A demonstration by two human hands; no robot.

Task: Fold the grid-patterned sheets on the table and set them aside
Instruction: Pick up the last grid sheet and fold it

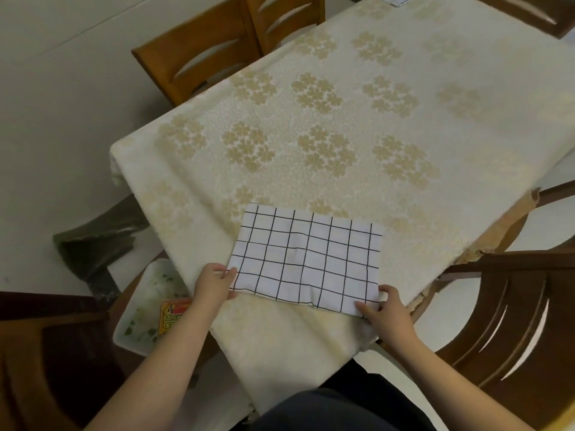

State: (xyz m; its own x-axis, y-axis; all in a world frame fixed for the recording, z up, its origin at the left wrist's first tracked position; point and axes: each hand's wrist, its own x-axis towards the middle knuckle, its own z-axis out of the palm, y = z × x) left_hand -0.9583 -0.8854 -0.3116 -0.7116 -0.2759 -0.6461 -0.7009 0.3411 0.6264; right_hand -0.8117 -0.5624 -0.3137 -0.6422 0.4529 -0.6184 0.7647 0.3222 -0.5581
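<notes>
A white sheet with a black grid pattern point(306, 259) lies flat near the table's front edge, folded into a rectangle. My left hand point(214, 284) pinches the sheet's near left corner. At the near right corner, my right hand point(384, 309) has its fingers closed on the edge. Both forearms reach in from the bottom of the view. Only this one grid sheet is visible.
The table point(357, 119) wears a cream cloth with gold flower clusters. Wooden chairs stand at the far left point(199, 54), near right point(510, 321) and near left. On the left chair seat sits a white tray point(140, 309) with an orange packet point(172, 315).
</notes>
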